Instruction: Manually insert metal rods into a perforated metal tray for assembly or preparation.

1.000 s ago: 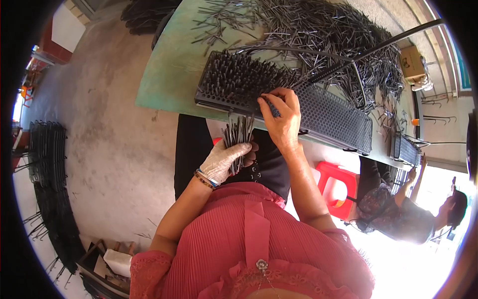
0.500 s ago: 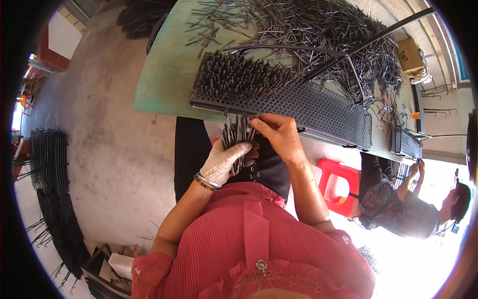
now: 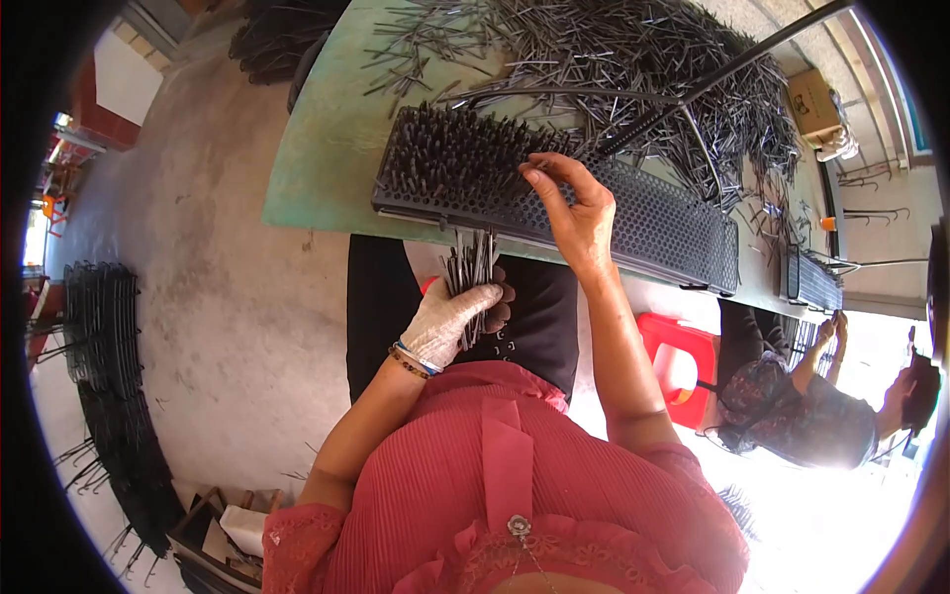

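Note:
My left hand (image 3: 450, 317), in a pale glove with darkened fingers, is wrapped round an upright bundle of thin dark rods (image 3: 469, 265) in front of my lap. Over the long black perforated rack (image 3: 653, 223) is my bare right hand (image 3: 576, 203), thumb and forefinger pinched together. Whatever lies between those fingertips is too small to make out. They are at the right end of a dense patch of upright rods (image 3: 450, 158) that fills the rack's left part. To the right of this patch the rack's round holes show bare.
A large heap of loose rods (image 3: 633, 59) covers the back of the green table (image 3: 317, 163). A black metal bar (image 3: 762, 54) slants over the rack. At right are a red stool (image 3: 683, 346) and another person (image 3: 802, 406) beside a second rack (image 3: 813, 282).
My right hand has left the bundle's tips and moved up and forward to the rods standing in the rack. My left hand keeps its hold on the bundle in nearly the same place.

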